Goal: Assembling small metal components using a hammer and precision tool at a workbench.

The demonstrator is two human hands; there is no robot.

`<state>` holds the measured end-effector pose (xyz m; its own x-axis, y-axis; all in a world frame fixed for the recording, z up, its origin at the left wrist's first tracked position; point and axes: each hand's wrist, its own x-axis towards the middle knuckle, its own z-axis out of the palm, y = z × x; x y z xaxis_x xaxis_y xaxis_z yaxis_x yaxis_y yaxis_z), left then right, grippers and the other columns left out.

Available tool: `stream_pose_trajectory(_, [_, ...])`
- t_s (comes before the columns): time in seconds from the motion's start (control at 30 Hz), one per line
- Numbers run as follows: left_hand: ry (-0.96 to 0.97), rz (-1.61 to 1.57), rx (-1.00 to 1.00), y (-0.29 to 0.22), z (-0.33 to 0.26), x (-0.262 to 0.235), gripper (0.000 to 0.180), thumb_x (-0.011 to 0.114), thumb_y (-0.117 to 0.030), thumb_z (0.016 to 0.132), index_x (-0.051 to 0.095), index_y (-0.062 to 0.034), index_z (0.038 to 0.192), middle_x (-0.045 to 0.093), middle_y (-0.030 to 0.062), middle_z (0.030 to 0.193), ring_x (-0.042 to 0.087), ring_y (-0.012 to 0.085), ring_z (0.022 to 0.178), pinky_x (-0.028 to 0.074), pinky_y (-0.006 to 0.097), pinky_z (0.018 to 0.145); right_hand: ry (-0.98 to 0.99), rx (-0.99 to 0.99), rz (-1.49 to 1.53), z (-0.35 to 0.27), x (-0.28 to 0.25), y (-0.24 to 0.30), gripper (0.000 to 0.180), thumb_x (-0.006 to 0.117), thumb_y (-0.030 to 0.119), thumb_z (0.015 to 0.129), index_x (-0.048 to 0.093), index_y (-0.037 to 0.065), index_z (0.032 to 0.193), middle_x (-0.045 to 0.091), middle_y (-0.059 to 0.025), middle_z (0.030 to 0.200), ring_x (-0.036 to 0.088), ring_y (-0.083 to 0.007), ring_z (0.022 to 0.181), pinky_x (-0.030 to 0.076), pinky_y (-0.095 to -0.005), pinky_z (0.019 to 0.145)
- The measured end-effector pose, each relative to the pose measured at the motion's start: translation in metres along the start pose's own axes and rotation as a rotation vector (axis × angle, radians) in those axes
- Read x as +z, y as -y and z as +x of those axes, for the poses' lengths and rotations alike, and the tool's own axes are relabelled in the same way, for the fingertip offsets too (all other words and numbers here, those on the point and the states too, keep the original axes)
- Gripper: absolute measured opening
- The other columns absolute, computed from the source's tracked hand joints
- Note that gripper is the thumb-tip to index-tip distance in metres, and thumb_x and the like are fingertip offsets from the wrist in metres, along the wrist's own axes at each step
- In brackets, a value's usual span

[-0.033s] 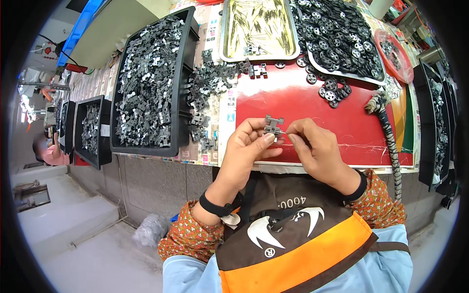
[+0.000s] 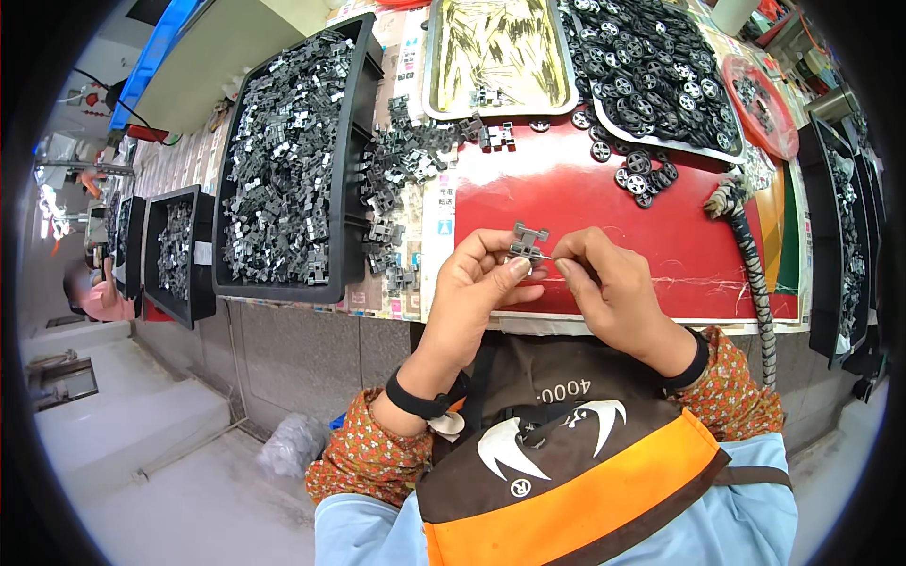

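Note:
Between the thumb and fingers of my left hand (image 2: 481, 288) is a small dark-grey plastic chassis part (image 2: 529, 236), held up over the red mat (image 2: 566, 198). My right hand (image 2: 618, 288) is closed in a pinch on a thin metal pin (image 2: 547, 258), whose end meets the part's right side. How deep the pin sits in the part, I cannot tell. Beyond my hands, several small black wheels (image 2: 638, 165) with silver hubs lie on the mat. A similar chassis part (image 2: 495, 137) lies near its far left edge.
To the left, a large black bin (image 2: 355, 189) holds many chassis parts, with a loose heap (image 2: 406, 151) spilled beside it. A metal tray (image 2: 427, 90) of thin pins and a wheel-filled tray (image 2: 703, 154) stand at the back. A wrapped rod (image 2: 755, 274) crosses the table's right edge.

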<state>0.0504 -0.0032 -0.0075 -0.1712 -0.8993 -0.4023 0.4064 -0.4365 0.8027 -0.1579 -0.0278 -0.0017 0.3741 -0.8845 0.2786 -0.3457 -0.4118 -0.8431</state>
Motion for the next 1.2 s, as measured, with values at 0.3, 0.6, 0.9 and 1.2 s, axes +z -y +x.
stream_pose_trajectory(0.3, [0.011, 0.246, 0.168, 0.007, -0.007, 0.008, 0.015, 0.067, -0.002, 0.102, 0.061, -0.0017, 0.116, 0.072, 0.0072, 0.108, 0.072, 0.0105, 0.087, 0.064, 0.027, 0.078, 0.243, 0.787, 0.963, 0.001, -0.012, -0.007, 0.011, 0.067, 0.016, 0.105, 0.063, 0.005, 0.105, 0.068, -0.0016, 0.075, 0.064, -0.0081, 0.057, 0.049, -0.0207, 0.049])
stream_pose_trajectory(0.6, [0.070, 0.169, 0.175, 0.012, -0.007, 0.012, 0.018, 0.066, -0.005, 0.104, 0.058, -0.0017, 0.120, 0.070, 0.0091, 0.108, 0.073, 0.0117, 0.090, 0.064, 0.026, 0.075, 0.152, 0.724, 0.925, 0.001, -0.014, 0.008, 0.018, 0.068, 0.016, 0.104, 0.059, 0.002, 0.111, 0.071, -0.0058, 0.080, 0.069, -0.0118, 0.064, 0.055, -0.0241, 0.052])
stream_pose_trajectory(0.9, [0.018, 0.139, 0.080, 0.010, -0.009, 0.015, 0.018, 0.065, -0.008, 0.105, 0.059, -0.0010, 0.121, 0.070, 0.0093, 0.110, 0.074, 0.0151, 0.092, 0.066, 0.029, 0.077, 0.209, 0.755, 0.807, -0.012, -0.016, -0.009, 0.015, 0.068, 0.018, 0.104, 0.064, 0.003, 0.105, 0.070, -0.0032, 0.077, 0.065, -0.0067, 0.061, 0.049, -0.0201, 0.048])
stream_pose_trajectory(1.2, [0.060, 0.161, 0.150, 0.015, -0.009, 0.012, 0.014, 0.068, -0.011, 0.104, 0.063, -0.0020, 0.113, 0.075, 0.0099, 0.110, 0.075, 0.0148, 0.091, 0.066, 0.029, 0.077, 0.211, 0.799, 1.030, -0.017, -0.011, -0.005, 0.018, 0.068, 0.019, 0.105, 0.062, 0.002, 0.104, 0.068, -0.0025, 0.073, 0.065, -0.0075, 0.056, 0.048, -0.0193, 0.044])
